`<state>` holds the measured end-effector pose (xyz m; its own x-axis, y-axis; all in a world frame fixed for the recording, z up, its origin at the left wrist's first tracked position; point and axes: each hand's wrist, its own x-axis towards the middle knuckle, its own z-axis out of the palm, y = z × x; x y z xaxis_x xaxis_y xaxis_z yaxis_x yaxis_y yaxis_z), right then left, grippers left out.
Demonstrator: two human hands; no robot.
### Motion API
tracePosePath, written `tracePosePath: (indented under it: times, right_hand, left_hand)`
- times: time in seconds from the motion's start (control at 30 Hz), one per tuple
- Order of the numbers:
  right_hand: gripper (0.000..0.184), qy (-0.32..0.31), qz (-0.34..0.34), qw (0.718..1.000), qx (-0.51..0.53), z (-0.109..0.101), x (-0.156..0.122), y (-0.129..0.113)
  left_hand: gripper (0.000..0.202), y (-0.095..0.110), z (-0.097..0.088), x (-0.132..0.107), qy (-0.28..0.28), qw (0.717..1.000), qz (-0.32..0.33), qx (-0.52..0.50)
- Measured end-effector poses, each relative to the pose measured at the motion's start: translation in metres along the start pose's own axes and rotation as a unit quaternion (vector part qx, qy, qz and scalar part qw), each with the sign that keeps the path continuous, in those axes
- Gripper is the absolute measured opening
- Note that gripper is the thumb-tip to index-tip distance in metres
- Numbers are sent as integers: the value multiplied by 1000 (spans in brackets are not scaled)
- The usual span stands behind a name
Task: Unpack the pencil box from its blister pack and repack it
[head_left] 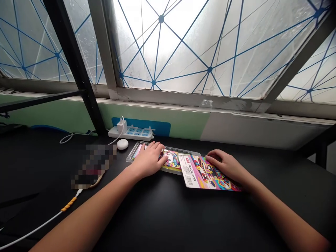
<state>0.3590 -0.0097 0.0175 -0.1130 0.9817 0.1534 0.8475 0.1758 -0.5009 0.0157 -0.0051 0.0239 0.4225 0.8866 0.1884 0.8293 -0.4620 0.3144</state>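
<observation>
Near the back of the black desk, a colourful pencil box [172,159] lies in a clear plastic tray [193,153]. My left hand [149,159] rests on its left part with the fingers stretched over it, hiding some of the print. In my right hand [227,164] is a bright printed card sleeve [207,172] marked "PENCIL BOX", with a barcode on its white end. The sleeve is tilted and overlaps the right part of the box and tray. My right fingers are curled at its upper right edge; the underside of that grip is hidden.
A white power strip [133,133] with a plugged-in charger stands against the wall. Left of the tray are a round white object [122,144], a blurred-out device [91,168] and a white cable [39,229]. A black metal post [76,66] rises at the left.
</observation>
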Motion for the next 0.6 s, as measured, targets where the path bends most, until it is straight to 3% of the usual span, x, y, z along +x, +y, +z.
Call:
tracePosePath:
  times: [0.2,0.47,0.6]
  right_hand:
    - [46,-31,-3,999,14,19,-2,-25]
    - [50,-74,53,996,12,-11,3,14]
    - [49,-74,64,995,20,-16,3,23]
  left_hand:
    - [53,2,0,0,-57,998,-5,32]
    - [52,-1,-4,0,-87,996,1,32]
    - [52,1,-7,0,-103,994,-5,38]
